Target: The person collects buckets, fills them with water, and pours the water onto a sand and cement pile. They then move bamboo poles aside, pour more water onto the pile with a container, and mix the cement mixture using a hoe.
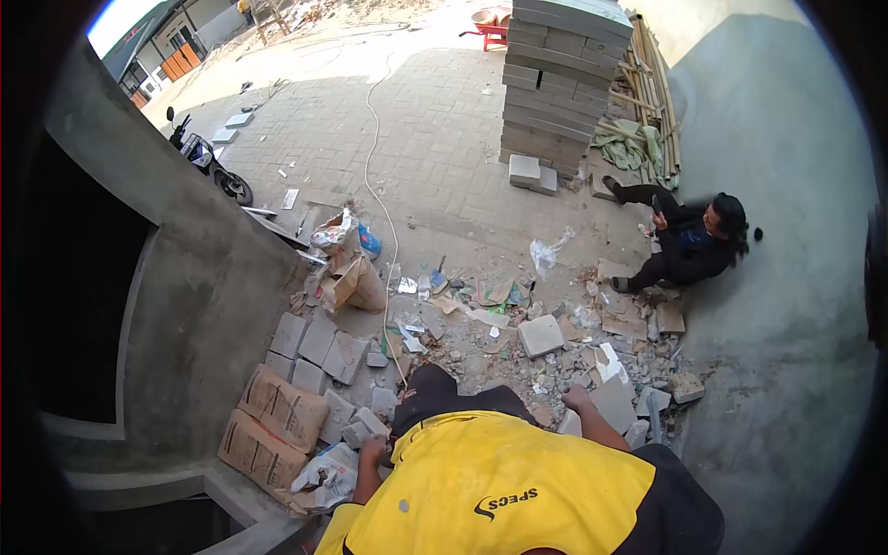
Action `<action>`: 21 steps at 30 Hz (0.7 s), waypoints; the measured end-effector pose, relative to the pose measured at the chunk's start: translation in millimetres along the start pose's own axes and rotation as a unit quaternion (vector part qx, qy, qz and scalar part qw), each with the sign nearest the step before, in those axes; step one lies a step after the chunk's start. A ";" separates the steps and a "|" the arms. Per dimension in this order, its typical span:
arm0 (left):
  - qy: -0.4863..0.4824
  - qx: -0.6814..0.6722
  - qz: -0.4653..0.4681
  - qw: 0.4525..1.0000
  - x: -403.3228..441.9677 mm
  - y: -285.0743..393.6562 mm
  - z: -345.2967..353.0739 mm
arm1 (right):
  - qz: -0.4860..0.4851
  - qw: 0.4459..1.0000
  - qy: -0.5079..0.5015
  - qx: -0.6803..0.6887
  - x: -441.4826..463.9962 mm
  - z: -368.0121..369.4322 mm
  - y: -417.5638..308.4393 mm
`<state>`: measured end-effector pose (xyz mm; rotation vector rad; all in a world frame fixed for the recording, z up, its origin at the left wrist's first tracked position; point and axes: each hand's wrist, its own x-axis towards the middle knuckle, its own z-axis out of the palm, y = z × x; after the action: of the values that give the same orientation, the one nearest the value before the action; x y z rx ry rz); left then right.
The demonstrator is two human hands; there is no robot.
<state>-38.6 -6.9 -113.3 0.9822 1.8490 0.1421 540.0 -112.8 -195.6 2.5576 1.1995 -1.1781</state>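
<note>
Neither my left hand nor my right hand is in view. Directly below and in front of me, a co-worker in a yellow and black shirt bends forward, back towards me. That co-worker's left-side hand is near some broken grey blocks. The other hand hangs over the rubble near a grey slab; whether it holds anything is too small to tell. Two brown paper cement bags lie at the left beside stacked grey blocks.
A seated person leans by the right wall. A tall block stack stands ahead, with bamboo poles beside it. A white cable crosses the paving. Opened sacks and a motorbike are at left.
</note>
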 end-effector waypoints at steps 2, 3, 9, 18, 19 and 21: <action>-0.051 0.082 -0.118 0.988 7.9 -18.2 -5.3 | -0.002 0.973 0.041 0.228 58.5 -151.9 -100.7; -0.069 0.103 -0.166 0.978 11.7 -26.1 -14.7 | -0.024 0.957 0.049 0.286 90.4 -205.4 -137.6; -0.113 0.136 -0.277 0.945 90.6 4.9 -34.8 | -0.121 0.904 0.103 0.397 244.2 -325.6 -286.9; 0.102 -0.022 0.152 0.983 445.4 547.5 -77.2 | 0.105 0.964 -0.234 0.072 441.3 -254.1 -328.4; 0.056 -0.084 0.190 0.976 475.2 612.5 -86.4 | 0.100 0.964 -0.238 0.060 475.3 -267.7 -349.6; 0.037 -0.128 0.292 0.947 522.2 714.8 -99.2 | 0.073 0.970 -0.228 0.050 554.9 -295.5 -393.5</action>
<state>191.6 853.1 -83.4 1.3220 1.5035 0.7659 671.5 613.2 -270.4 2.2068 0.8498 -1.6987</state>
